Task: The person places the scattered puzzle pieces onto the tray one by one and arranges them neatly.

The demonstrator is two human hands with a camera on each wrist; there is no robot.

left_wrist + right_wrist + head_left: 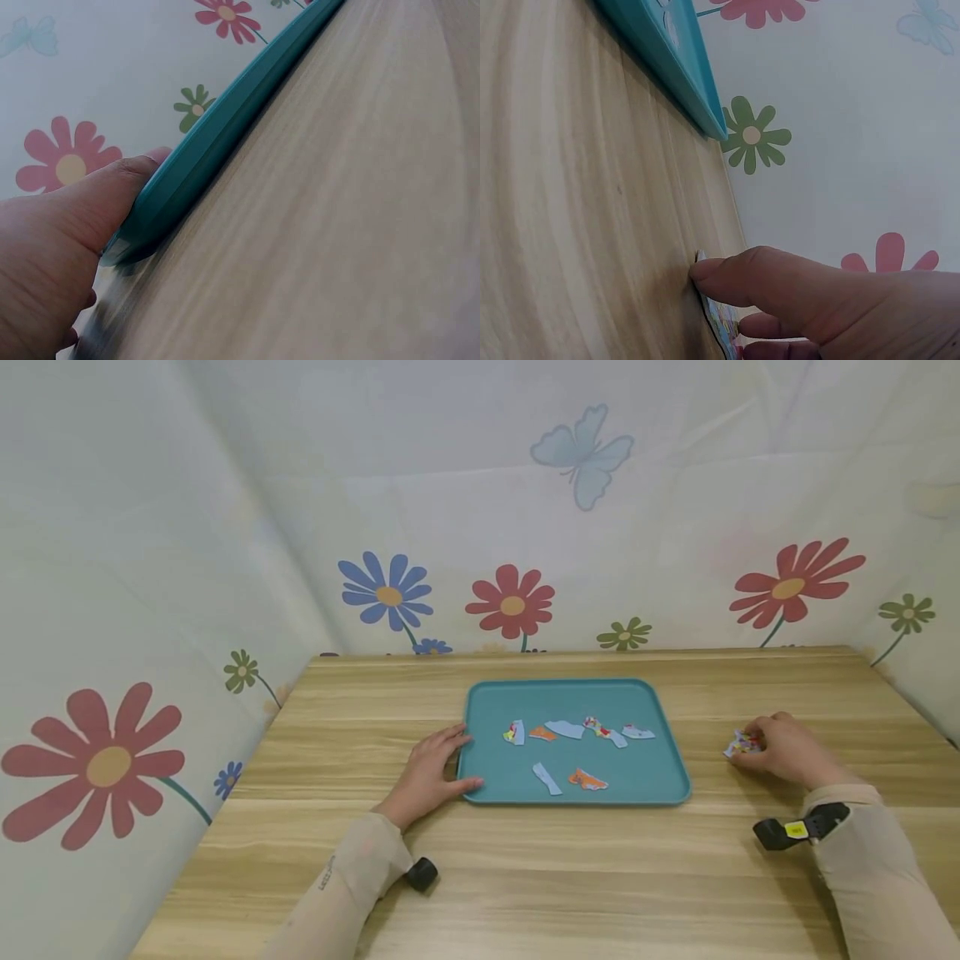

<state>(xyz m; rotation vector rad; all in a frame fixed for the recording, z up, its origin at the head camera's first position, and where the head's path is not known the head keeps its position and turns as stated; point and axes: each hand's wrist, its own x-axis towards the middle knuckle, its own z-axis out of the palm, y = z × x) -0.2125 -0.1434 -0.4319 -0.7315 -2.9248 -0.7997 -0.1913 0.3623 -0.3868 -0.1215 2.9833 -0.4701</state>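
A teal tray [487,693] lies on the wooden table with several torn paper pieces on it, some white and some printed in orange, red and yellow. At its left edge rests my left hand [429,777], fingers spread and touching the rim, the thumb near the front corner. In the left wrist view the thumb [97,202] lies over the tray's rim [202,142]. Right of the tray, my right hand [791,750] pinches a colourful paper piece [741,743] just at the tabletop. The right wrist view shows the paper piece [720,322] tilted between thumb and fingers.
On the tray, an upper row includes a white piece [564,728] and a small orange piece [542,733]. Lower down lie a white strip [547,778] and an orange piece [588,779]. A flower-printed cloth [450,510] hangs behind the table [585,877].
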